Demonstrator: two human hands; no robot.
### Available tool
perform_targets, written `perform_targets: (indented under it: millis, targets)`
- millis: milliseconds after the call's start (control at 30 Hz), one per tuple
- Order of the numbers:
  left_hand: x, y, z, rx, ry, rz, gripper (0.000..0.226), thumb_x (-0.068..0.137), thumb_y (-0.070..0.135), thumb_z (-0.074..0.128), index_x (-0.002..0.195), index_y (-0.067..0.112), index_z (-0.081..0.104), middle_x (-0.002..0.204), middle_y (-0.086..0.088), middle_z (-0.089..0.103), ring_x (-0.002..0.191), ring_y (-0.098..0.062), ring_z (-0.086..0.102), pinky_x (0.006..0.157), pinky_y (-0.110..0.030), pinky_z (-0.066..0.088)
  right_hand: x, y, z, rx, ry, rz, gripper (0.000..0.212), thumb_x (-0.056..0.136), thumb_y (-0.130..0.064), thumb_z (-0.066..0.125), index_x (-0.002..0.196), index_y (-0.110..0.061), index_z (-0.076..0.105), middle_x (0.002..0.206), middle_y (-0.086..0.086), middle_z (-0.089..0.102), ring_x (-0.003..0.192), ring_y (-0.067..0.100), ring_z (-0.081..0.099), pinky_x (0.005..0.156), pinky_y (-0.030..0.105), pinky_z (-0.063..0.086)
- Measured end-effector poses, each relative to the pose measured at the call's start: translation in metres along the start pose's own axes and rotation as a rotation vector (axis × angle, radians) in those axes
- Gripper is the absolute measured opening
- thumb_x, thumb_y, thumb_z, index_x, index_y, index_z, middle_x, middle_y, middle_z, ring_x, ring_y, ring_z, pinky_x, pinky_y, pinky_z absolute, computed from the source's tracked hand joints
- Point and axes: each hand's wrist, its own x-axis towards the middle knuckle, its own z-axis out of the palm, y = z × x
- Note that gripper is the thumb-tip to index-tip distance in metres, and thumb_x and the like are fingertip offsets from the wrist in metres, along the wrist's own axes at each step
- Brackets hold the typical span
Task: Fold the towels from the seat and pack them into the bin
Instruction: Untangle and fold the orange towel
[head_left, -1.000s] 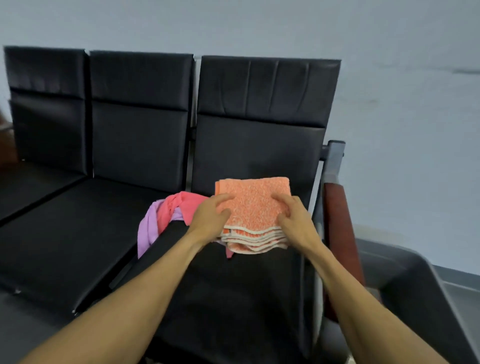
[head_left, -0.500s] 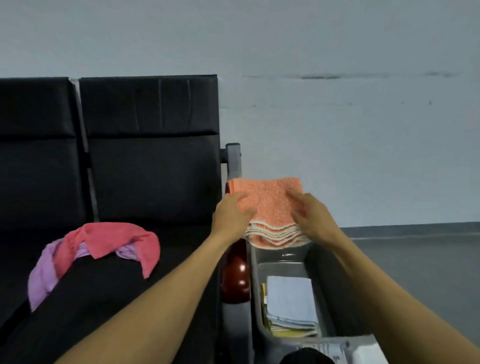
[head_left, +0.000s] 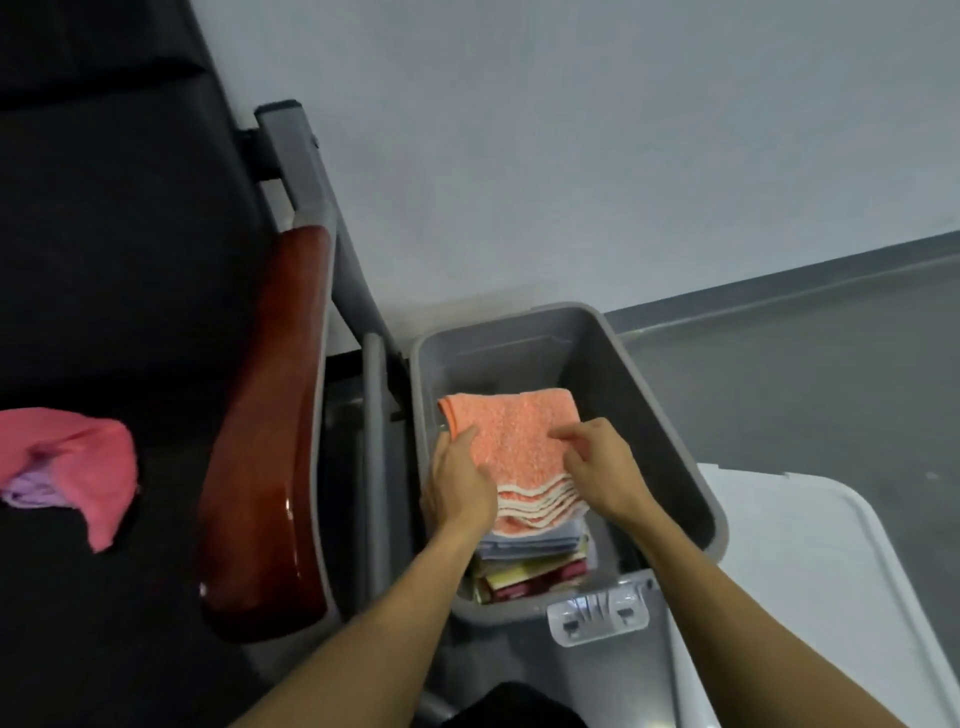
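A pale grey-blue wall (head_left: 571, 156) fills the upper part of the view, plain and evenly lit, with soft light and no hard shadows. It meets a grey floor (head_left: 805, 374) along a darker grey skirting strip (head_left: 779, 275) that slants up to the right. On the left stands a black padded seat (head_left: 104, 234), its backrest rising into the top corner. A grey metal frame post (head_left: 291, 150) runs down beside it, carrying a glossy reddish-brown wooden armrest (head_left: 265, 441) that catches a small highlight near its front end. A white plastic lid (head_left: 810, 597) lies on the floor at the lower right.
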Motion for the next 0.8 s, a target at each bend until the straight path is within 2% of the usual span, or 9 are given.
perform_targets:
  millis: [133,200,300,400,533,600,700,800]
  targets:
    - [0.014,-0.018,0.044,0.063,-0.025,-0.075,0.059,0.099,0.004,0.049,0.151,0.030,0.039,0.158,0.005,0.029,0.134,-0.024,0.044,0.103,-0.040,0.046,0.010,0.033,0.036,-0.010,-0.069,0.045,0.041,0.098,-0.006,0.050,0.138,-0.015,0.057,0.129,0.004,0.044,0.107,0.014,0.053,0.101,0.025,0.043]
    - [0.020,-0.031,0.066,0.113,-0.098,-0.120,0.061,0.096,0.004,0.052,0.151,0.025,0.037,0.153,0.001,0.030,0.131,-0.027,0.042,0.102,-0.044,0.047,0.014,0.052,0.054,-0.063,-0.133,0.091,0.036,0.099,-0.010,0.048,0.132,-0.016,0.060,0.132,0.007,0.042,0.113,0.024,0.054,0.105,0.034,0.044]
    - [0.023,-0.050,0.092,0.187,-0.240,-0.153,0.054,0.095,0.009,0.052,0.147,0.017,0.040,0.155,-0.001,0.027,0.133,-0.031,0.035,0.109,-0.047,0.040,0.017,0.078,0.080,-0.191,-0.238,0.174,0.026,0.099,-0.015,0.043,0.112,-0.011,0.065,0.143,0.014,0.036,0.121,0.037,0.045,0.106,0.051,0.043]
    - [0.024,-0.059,0.103,0.245,-0.395,-0.163,0.045,0.096,0.014,0.047,0.141,0.013,0.045,0.157,-0.001,0.030,0.135,-0.034,0.034,0.113,-0.049,0.034,0.018,0.089,0.093,-0.259,-0.252,0.193,0.029,0.101,-0.014,0.042,0.123,-0.011,0.062,0.155,0.013,0.027,0.132,0.039,0.038,0.108,0.054,0.040]
    - [0.028,-0.058,0.102,0.264,-0.532,-0.207,0.055,0.095,0.014,0.044,0.149,0.012,0.035,0.163,-0.004,0.022,0.144,-0.037,0.024,0.118,-0.051,0.027,0.021,0.088,0.093,-0.297,-0.310,0.222,0.035,0.103,-0.019,0.040,0.133,-0.012,0.056,0.156,0.014,0.025,0.134,0.038,0.036,0.111,0.054,0.036]
    - [0.027,-0.050,0.095,0.258,-0.521,-0.209,0.053,0.097,0.015,0.044,0.149,0.011,0.036,0.163,-0.006,0.022,0.146,-0.037,0.022,0.119,-0.049,0.025,0.020,0.078,0.083,-0.308,-0.297,0.229,0.035,0.103,-0.023,0.040,0.133,-0.012,0.056,0.149,0.015,0.030,0.131,0.037,0.037,0.109,0.053,0.036]
    - [0.022,-0.029,0.072,0.185,-0.416,-0.190,0.051,0.098,0.013,0.045,0.148,0.010,0.039,0.157,-0.008,0.034,0.144,-0.034,0.028,0.118,-0.046,0.029,0.015,0.051,0.063,-0.321,-0.202,0.186,0.040,0.103,-0.033,0.048,0.140,-0.017,0.052,0.147,0.013,0.033,0.132,0.034,0.037,0.108,0.054,0.037]
    - [0.021,0.002,0.032,0.114,-0.304,-0.084,0.050,0.097,0.008,0.045,0.146,0.012,0.044,0.152,-0.009,0.042,0.142,-0.031,0.034,0.115,-0.042,0.034,0.012,0.006,0.034,-0.279,-0.099,0.110,0.043,0.102,-0.037,0.050,0.140,-0.017,0.053,0.147,0.011,0.035,0.132,0.033,0.039,0.107,0.054,0.039]
